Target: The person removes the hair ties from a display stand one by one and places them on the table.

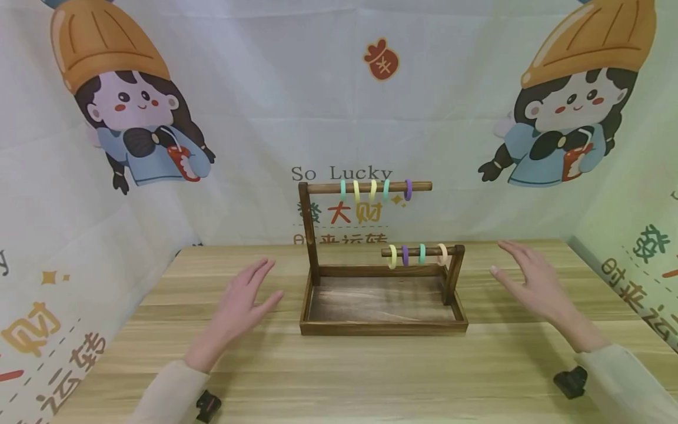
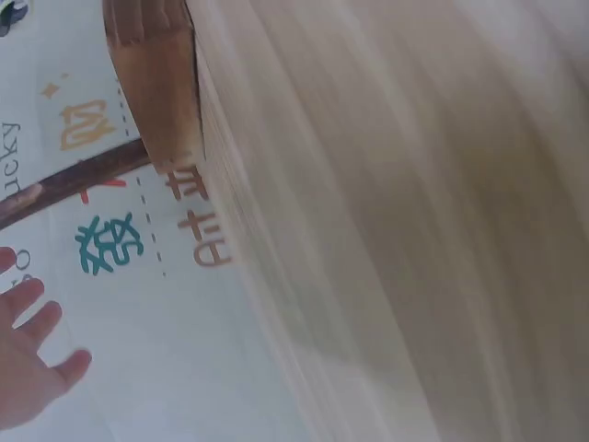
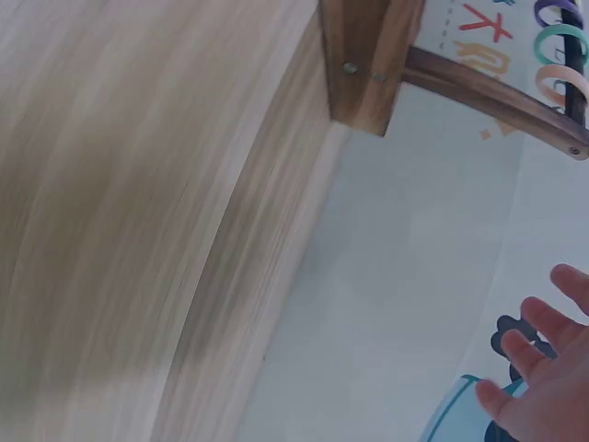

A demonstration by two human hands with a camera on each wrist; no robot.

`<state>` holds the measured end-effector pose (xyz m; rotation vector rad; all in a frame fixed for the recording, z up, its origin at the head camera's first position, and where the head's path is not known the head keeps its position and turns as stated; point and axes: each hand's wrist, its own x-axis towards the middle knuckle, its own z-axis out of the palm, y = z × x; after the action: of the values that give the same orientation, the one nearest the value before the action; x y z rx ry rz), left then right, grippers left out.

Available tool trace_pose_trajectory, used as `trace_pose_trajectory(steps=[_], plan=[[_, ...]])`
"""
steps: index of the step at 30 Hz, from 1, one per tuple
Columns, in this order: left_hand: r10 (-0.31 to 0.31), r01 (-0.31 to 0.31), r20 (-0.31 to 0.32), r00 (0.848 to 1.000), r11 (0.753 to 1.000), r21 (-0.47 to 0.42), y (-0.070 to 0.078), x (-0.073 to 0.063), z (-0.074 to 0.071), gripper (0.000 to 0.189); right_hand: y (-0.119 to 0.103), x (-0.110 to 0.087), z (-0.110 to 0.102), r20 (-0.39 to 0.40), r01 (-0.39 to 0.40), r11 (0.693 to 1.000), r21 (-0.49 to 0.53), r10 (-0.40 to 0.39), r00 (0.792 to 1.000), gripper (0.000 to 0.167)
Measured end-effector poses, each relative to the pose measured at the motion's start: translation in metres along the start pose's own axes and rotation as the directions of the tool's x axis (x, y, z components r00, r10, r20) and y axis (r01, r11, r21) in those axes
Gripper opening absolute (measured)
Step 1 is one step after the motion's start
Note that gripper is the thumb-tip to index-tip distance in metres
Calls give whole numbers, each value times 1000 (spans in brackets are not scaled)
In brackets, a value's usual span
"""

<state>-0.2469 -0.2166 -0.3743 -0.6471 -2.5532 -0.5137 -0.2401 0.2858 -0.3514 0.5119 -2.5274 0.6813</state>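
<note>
- The left hand (image 1: 243, 303) is released, with its fingers extended and its thumb spread toward the wooden rack (image 1: 384, 327).
- The right hand (image 1: 535, 285) is released too, its fingers extended and its thumb apart from them, pointing inward.
- The wooden rack stands on the bench (image 1: 371, 377) between the two hands, near both and touching neither.
- Its tall post (image 1: 310, 235) rises on the side nearer the left hand; from its top the upper rod (image 1: 365, 188) runs toward the right hand's side.
- Along that rod, going from the left hand's side to the right's, hang a teal ring (image 1: 343, 190), two pale yellow rings (image 1: 356, 191), a green ring (image 1: 386, 189) and, set a little apart, a purple ring (image 1: 408, 189).
- The short post (image 1: 453, 277) is nearer the right hand, and its lower rod (image 1: 415, 252) reaches back toward the left hand.
- On this one, in the same direction, hang a yellow ring (image 1: 393, 257), a second purple ring (image 1: 405, 255), a second teal ring (image 1: 422, 254) and a peach ring (image 1: 442, 254).
- Beyond both hands hangs a printed cloth (image 1: 254, 106) with cartoon figures and lettering.
- Light sleeves (image 1: 175, 388) cover both forearms behind the hands.
</note>
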Motion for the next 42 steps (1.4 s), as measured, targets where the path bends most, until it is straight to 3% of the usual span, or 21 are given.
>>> trace_pose_trajectory(steps=[5,11,19,24,30,36,42], plan=[[4,-13,-41,999,978,-207,5,5,8,57,-6,4,0,-19,-32,985,170,36,999,46],[-8,8,3,1000,939,-343,17,13,18,56,-8,10,3,13,-69,958,279,68,998,45],[-13,49,94,995,916,-397,39,25,32,57,-9,18,14,87,-94,936,341,68,994,44],[21,24,108,994,918,-395,50,35,40,56,-11,23,19,111,-110,921,375,73,991,44],[38,16,111,993,892,-452,64,47,50,56,-15,28,24,146,-143,900,411,90,985,45],[9,82,164,986,841,-534,77,57,58,57,-17,31,26,168,-169,893,418,107,980,47],[-22,147,200,979,758,-635,88,71,65,56,-18,35,28,147,-165,887,430,111,983,44]])
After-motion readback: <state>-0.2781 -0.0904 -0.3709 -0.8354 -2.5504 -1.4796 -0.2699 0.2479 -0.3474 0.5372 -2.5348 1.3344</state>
